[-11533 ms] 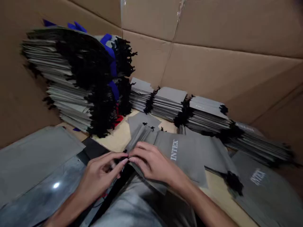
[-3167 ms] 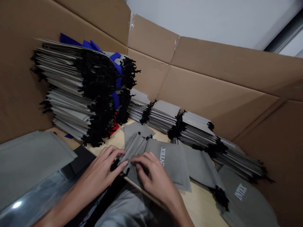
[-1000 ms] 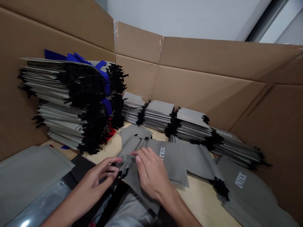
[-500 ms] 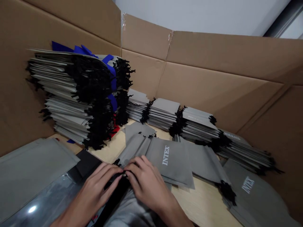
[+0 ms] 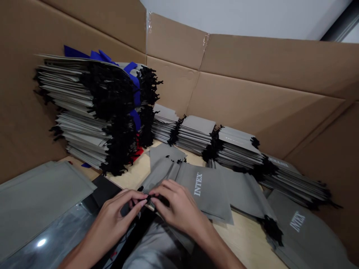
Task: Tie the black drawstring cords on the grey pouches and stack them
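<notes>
So my left hand [image 5: 112,220] and right hand [image 5: 179,211] are close together at the near edge of the worktop [image 5: 131,183], fingers [image 5: 165,190] pinched narrow on a black drawstring [image 5: 154,200]. That cord sits at one end of a grey fabric bag [image 5: 182,239], and its long axis seems to run from the cord down toward me under the right hand, though the hands hide a lot. A grey INTEX bag [image 5: 204,190] lies just beside the right hand. Behind are tall stacks of grey bags [image 5: 84,108] with black cords, up against a cardboard wall [image 5: 252,74].
</notes>
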`<state>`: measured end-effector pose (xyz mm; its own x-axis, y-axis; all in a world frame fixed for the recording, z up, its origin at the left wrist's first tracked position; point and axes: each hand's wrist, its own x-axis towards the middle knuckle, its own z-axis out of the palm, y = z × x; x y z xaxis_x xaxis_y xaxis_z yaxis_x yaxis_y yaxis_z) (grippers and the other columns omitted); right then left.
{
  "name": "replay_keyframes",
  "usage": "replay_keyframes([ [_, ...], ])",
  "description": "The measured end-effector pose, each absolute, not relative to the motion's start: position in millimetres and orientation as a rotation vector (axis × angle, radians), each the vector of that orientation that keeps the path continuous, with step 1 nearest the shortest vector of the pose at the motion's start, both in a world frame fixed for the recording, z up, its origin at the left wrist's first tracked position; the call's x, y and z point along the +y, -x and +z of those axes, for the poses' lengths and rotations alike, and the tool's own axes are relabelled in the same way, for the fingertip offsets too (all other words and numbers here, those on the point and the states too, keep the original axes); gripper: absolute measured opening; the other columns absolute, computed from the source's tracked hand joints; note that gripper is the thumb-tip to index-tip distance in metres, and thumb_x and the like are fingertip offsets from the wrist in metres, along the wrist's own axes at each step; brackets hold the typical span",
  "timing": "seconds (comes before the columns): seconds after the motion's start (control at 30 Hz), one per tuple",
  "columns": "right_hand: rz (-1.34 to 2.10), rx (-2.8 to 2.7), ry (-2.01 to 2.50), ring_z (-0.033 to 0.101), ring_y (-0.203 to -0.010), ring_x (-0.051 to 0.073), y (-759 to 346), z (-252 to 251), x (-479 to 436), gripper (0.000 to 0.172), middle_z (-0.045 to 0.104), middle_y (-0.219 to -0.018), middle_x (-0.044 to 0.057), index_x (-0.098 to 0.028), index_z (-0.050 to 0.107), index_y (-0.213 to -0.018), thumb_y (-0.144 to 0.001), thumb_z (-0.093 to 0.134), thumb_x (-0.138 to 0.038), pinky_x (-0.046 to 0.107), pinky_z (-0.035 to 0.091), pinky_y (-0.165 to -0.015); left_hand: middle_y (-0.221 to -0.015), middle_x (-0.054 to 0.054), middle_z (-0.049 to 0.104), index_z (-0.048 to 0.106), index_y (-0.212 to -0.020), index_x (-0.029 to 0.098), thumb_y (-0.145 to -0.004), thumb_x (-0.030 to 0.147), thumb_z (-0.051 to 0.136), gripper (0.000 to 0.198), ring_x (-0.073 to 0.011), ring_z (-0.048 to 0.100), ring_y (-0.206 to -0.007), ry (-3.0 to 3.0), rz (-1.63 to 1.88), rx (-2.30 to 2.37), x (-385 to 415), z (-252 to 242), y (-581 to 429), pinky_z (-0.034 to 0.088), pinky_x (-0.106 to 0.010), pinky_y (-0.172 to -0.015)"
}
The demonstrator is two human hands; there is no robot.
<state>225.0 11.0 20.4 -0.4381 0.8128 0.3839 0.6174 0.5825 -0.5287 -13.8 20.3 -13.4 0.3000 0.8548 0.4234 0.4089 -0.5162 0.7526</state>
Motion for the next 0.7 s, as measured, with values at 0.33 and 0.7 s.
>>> replay_keyframes([
  [0.33, 0.511, -2.033, 1.109, 0.071, -0.091, 0.018, -221.3, 17.1, 16.9, 0.011, 0.076, -0.095, 0.0, -0.024, 0.08, -0.104, -0.099, 0.074, -0.016, 0.028, 0.051, -0.085, -0.089, 0.0, 0.087, 0.088, -0.1, 0.026, -0.094, 0.037, 0.079, 0.016, -0.0177, 0.08, -0.08, -1.813, 1.175, 1.156, 22.6, -19.0, 6.2, 0.066, -0.022, -0.076],
  [0.7, 0.549, -1.987, 1.176, 0.07, -0.089, 0.017, -214.1, 19.6, 11.7, 0.012, 0.078, -0.094, -0.001, -0.024, 0.08, -0.101, -0.094, 0.077, -0.015, 0.028, 0.048, -0.085, -0.087, -0.004, 0.09, 0.085, -0.091, 0.023, -0.078, 0.034, 0.089, 0.018, -0.0231, 0.088, -0.079, -1.502, 1.174, 1.077, 25.7, -13.5, -1.0, 0.073, -0.025, -0.077],
])
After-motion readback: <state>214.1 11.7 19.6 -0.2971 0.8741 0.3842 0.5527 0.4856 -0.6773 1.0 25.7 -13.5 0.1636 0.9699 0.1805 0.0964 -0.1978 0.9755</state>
